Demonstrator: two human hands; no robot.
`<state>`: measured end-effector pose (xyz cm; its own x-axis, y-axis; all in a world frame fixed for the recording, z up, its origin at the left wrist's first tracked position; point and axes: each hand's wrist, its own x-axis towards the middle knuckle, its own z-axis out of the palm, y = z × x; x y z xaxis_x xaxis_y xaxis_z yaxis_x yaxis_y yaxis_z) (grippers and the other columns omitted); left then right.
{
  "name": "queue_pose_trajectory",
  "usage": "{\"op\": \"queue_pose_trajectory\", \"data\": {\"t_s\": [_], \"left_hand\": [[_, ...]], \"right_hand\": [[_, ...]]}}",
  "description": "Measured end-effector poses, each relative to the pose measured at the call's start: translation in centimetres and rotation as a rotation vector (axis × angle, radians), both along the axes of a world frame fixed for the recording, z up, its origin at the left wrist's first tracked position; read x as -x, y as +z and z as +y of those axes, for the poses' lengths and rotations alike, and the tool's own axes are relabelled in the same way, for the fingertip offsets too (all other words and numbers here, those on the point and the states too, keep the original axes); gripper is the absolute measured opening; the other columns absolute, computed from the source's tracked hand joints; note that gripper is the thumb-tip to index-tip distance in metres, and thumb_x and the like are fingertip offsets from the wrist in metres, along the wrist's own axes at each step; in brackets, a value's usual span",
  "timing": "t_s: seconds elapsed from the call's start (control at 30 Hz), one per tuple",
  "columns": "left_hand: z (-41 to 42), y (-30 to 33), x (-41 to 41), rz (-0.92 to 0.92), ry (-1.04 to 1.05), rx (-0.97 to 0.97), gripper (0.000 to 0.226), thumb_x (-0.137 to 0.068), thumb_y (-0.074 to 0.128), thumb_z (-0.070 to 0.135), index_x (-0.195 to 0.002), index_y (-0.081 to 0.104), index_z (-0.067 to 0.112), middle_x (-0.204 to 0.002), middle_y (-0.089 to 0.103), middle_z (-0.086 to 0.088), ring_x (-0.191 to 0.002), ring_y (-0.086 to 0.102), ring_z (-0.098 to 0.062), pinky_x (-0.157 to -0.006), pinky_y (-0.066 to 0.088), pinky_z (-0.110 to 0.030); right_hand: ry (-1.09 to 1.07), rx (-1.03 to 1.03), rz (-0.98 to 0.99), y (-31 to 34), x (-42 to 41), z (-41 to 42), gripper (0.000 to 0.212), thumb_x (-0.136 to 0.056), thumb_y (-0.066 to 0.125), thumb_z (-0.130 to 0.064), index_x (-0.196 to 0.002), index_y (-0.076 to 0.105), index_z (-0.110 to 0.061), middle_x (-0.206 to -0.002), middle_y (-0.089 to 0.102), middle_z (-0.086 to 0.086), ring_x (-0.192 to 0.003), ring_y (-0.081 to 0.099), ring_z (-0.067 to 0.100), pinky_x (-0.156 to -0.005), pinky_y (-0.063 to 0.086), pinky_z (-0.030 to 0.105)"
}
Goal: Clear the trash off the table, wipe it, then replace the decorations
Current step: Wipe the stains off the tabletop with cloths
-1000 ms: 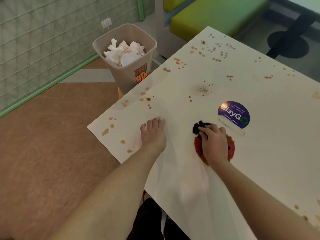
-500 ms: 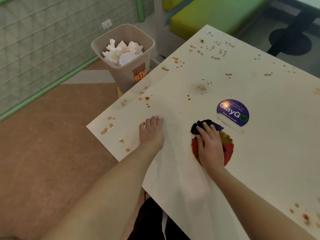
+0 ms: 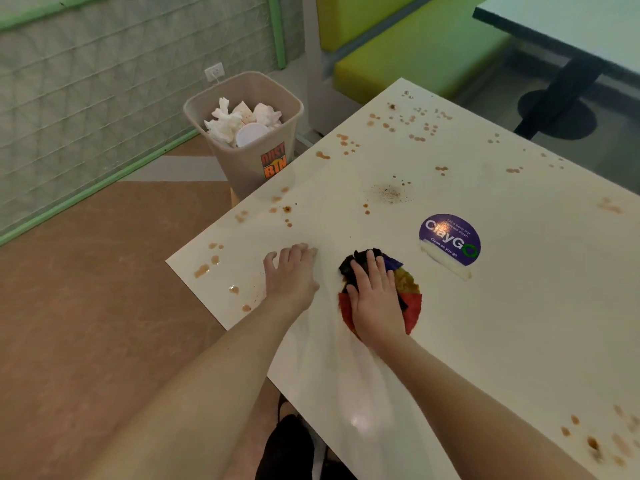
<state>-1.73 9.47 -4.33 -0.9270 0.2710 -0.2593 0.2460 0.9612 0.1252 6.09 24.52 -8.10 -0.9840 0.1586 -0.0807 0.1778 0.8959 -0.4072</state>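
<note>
place: fast-food/cafeteria dining rm | showing: "CLAYGO" clean-up sticker [image 3: 449,239] on table [image 3: 485,306], booth seat [image 3: 415,50] sitting beyond table, dust bin [image 3: 247,133] standing beside table

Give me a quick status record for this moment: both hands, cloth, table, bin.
left hand: flat on the table, fingers straight, holding nothing
right hand: pressing down on the cloth, fingers spread
cloth: multicoloured, red and dark parts showing, lying on the table under the right hand
table: white, brown spots over much of it; round purple sticker beyond the cloth
bin: on the floor beside the table, holds crumpled tissues
</note>
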Motion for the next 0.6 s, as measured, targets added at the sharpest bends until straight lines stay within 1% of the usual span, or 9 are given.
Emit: {"op": "queue_pose_trajectory", "data": {"t_s": [0.1, 0.2, 0.27, 0.3, 0.37, 0.43, 0.47, 0.53, 0.6], "left_hand": [[-1.2, 0.1, -1.6, 0.076, 0.109, -0.183, 0.042, -0.095, 0.054, 0.043, -0.136, 0.047, 0.036, -0.144, 0.035, 0.013, -0.134, 0.025, -0.009, -0.107, 0.010, -0.035], [-3.6, 0.1, -3.8, 0.146, 0.349, -0.384, 0.023, -0.097, 0.048, 0.043, -0.113, 0.063, 0.040, -0.126, 0.046, 0.019, -0.122, 0.031, -0.007, -0.098, 0.013, -0.031], [-6.0, -0.2, -5.0, 0.202, 0.553, -0.442, 0.020, -0.098, 0.048, 0.041, -0.108, 0.064, 0.038, -0.121, 0.048, 0.016, -0.117, 0.035, -0.010, -0.094, 0.017, -0.032], [-6.8, -0.4, -5.5, 0.229, 0.652, -0.458, 0.020, -0.097, 0.049, 0.039, -0.113, 0.061, 0.035, -0.124, 0.048, 0.012, -0.118, 0.036, -0.012, -0.095, 0.020, -0.034], [-9.2, -0.6, -6.5, 0.249, 0.894, -0.520, 0.036, -0.095, 0.056, 0.032, -0.129, 0.049, 0.026, -0.134, 0.043, 0.001, -0.126, 0.035, -0.019, -0.099, 0.024, -0.040], [-11.2, -1.3, -6.8, 0.113, 1.080, -0.659, 0.059, -0.091, 0.063, 0.029, -0.142, 0.035, 0.019, -0.142, 0.037, -0.007, -0.133, 0.032, -0.024, -0.107, 0.023, -0.042], [-12.3, -2.0, -6.8, 0.027, 1.106, -0.717, 0.069, -0.090, 0.064, 0.031, -0.147, 0.027, 0.019, -0.145, 0.035, -0.007, -0.135, 0.033, -0.026, -0.111, 0.024, -0.044], [-14.0, -3.5, -6.5, -0.118, 1.042, -0.730, 0.078, -0.088, 0.062, 0.045, -0.151, 0.020, 0.027, -0.145, 0.041, 0.000, -0.137, 0.035, -0.027, -0.113, 0.026, -0.051], [-14.9, -4.7, -6.1, -0.201, 0.974, -0.699, 0.072, -0.075, 0.054, 0.064, -0.140, 0.029, 0.043, -0.135, 0.051, 0.013, -0.133, 0.041, -0.026, -0.108, 0.033, -0.055]], "right_hand": [[0.225, -0.002, -0.004, 0.3, -4.4, -1.9, 0.048, -0.108, 0.022, -0.039, -0.155, 0.019, -0.031, -0.164, -0.004, -0.006, -0.150, -0.015, 0.010, -0.122, -0.008, 0.032], [0.390, 0.044, -0.018, 0.7, -4.6, 0.7, 0.047, -0.107, 0.025, -0.039, -0.153, 0.024, -0.029, -0.163, 0.003, -0.011, -0.150, -0.008, 0.004, -0.124, 0.003, 0.034], [0.335, 0.064, -0.012, 0.6, -2.6, 2.1, 0.046, -0.107, 0.028, -0.037, -0.151, 0.030, -0.025, -0.163, 0.010, -0.010, -0.150, -0.001, 0.005, -0.124, 0.006, 0.034], [0.255, 0.072, -0.011, 0.6, -1.4, 2.6, 0.045, -0.106, 0.030, -0.035, -0.150, 0.032, -0.024, -0.163, 0.012, -0.008, -0.150, 0.002, 0.006, -0.124, 0.004, 0.031], [0.101, 0.089, 0.009, 0.5, 0.5, 1.4, 0.044, -0.106, 0.033, -0.030, -0.149, 0.034, -0.022, -0.163, 0.014, -0.005, -0.151, 0.004, 0.009, -0.122, 0.000, 0.029], [0.004, 0.097, 0.023, 0.3, 0.6, -0.9, 0.044, -0.105, 0.034, -0.027, -0.149, 0.036, -0.019, -0.164, 0.014, -0.003, -0.151, 0.003, 0.012, -0.123, -0.001, 0.031], [0.023, 0.093, 0.023, 0.3, 0.0, -2.3, 0.045, -0.105, 0.033, -0.028, -0.149, 0.036, -0.019, -0.164, 0.013, -0.002, -0.151, 0.001, 0.013, -0.123, -0.001, 0.032], [0.178, 0.078, 0.019, 0.3, -1.9, -4.7, 0.046, -0.106, 0.031, -0.030, -0.151, 0.032, -0.022, -0.164, 0.009, -0.002, -0.151, -0.003, 0.011, -0.123, 0.000, 0.032], [0.323, 0.078, -0.011, 0.3, -3.5, -5.6, 0.046, -0.107, 0.029, -0.031, -0.152, 0.029, -0.024, -0.164, 0.007, -0.004, -0.150, -0.006, 0.009, -0.124, 0.003, 0.034]]}}
